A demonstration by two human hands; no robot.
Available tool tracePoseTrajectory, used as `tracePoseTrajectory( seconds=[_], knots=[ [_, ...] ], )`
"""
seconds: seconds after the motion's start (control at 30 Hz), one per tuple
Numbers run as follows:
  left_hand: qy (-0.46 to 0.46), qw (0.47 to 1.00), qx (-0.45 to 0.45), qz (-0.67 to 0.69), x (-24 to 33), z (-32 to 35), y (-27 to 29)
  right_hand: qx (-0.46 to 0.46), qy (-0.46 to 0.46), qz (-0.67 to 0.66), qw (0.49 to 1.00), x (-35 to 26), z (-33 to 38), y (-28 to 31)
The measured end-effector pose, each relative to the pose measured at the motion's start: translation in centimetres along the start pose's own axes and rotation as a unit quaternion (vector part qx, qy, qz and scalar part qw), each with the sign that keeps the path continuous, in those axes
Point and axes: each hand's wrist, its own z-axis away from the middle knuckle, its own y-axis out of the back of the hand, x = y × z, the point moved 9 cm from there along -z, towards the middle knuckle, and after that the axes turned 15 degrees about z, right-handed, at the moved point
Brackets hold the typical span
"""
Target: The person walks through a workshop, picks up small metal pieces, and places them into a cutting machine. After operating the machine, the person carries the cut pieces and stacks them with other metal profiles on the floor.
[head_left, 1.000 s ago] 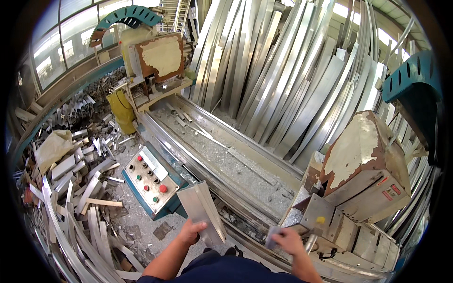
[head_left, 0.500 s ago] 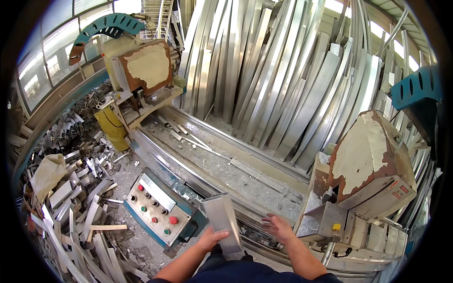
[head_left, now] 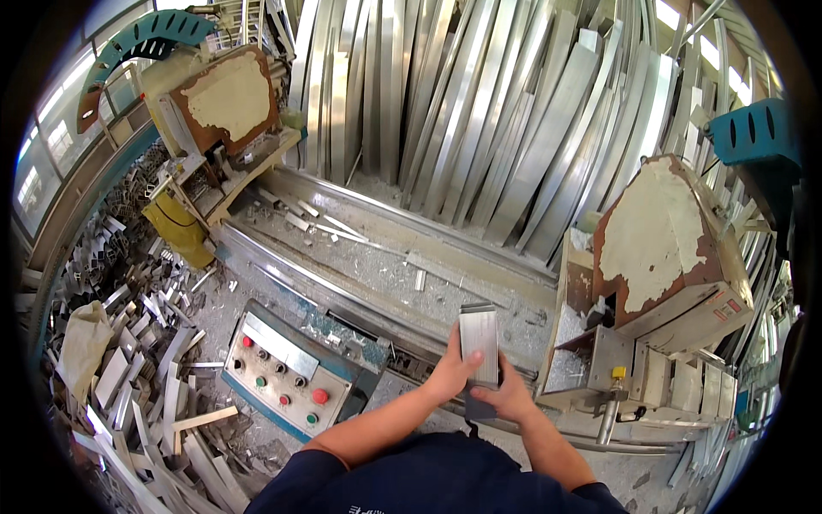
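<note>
A short silver aluminium profile [head_left: 479, 338] with a ribbed-looking face is held in front of my body, over the near edge of the machine bed. My left hand [head_left: 452, 370] closes around its left side, thumb across the face. On the lower right side, my right hand [head_left: 507, 392] grips it too, its thumb near the bottom end. Dark edges show at the top end; whether it is one piece or several stacked together I cannot tell. To the left of my hands stands a teal control box [head_left: 282, 368] with red, green and black buttons.
Saw heads with peeling covers stand at the left [head_left: 227, 98] and right [head_left: 655, 244] of the metal rail [head_left: 300, 274]. Tall aluminium profiles [head_left: 462, 111] lean at the back. Offcuts [head_left: 128, 368] heap on the left floor. A yellow bag [head_left: 178, 231] hangs beside the left saw.
The profile has moved right, in front of my body, and is turned upright. My right hand, earlier apart with fingers spread, now grips it along with my left. The view has shifted slightly.
</note>
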Motion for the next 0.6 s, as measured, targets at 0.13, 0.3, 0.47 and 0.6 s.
tracePoseTrajectory(
  seconds=[0.13, 0.3, 0.47, 0.6],
  knots=[
    [0.049, 0.997, -0.052, 0.033, -0.4, -0.8, -1.5, 0.063, -0.007, 0.217, 0.974, -1.1, 2.1, 6.3],
    [0.021, 0.999, -0.038, -0.011, 0.1, 1.3, 3.9, 0.155, 0.036, 0.333, 0.929, -2.4, 7.3, 17.3],
    [0.046, 0.996, 0.055, 0.056, -1.6, 6.0, 6.6, 0.216, -0.072, 0.493, 0.84, 2.2, 11.8, 30.3],
    [0.082, 0.99, 0.086, 0.074, -3.6, 6.7, 6.1, 0.183, -0.106, 0.546, 0.81, 9.6, 11.0, 35.8]
  ],
)
